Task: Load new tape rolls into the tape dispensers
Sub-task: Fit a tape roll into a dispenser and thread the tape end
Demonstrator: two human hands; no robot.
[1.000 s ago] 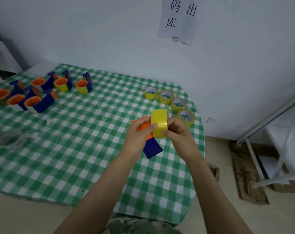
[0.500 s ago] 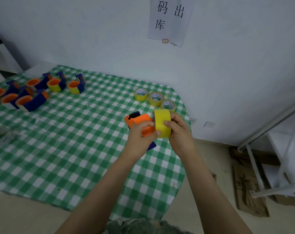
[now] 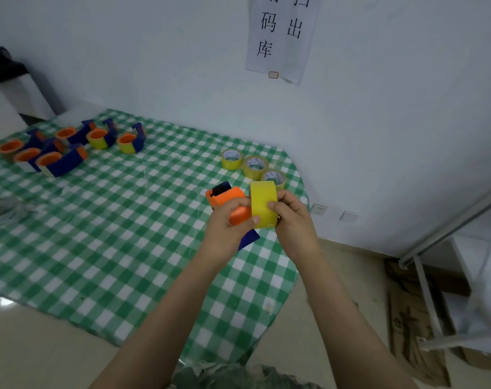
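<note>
One orange dispenser (image 3: pixel 227 196) gripped in left hand (image 3: pixel 228 230), yellow tape roll (image 3: pixel 263 202) gripped in right hand (image 3: pixel 294 224)

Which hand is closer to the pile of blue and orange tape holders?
Left. The left hand, holding an orange dispenser, sits on the side toward the pile; the right hand, gripping the yellow roll, is farther right. Neither touches it.
</note>
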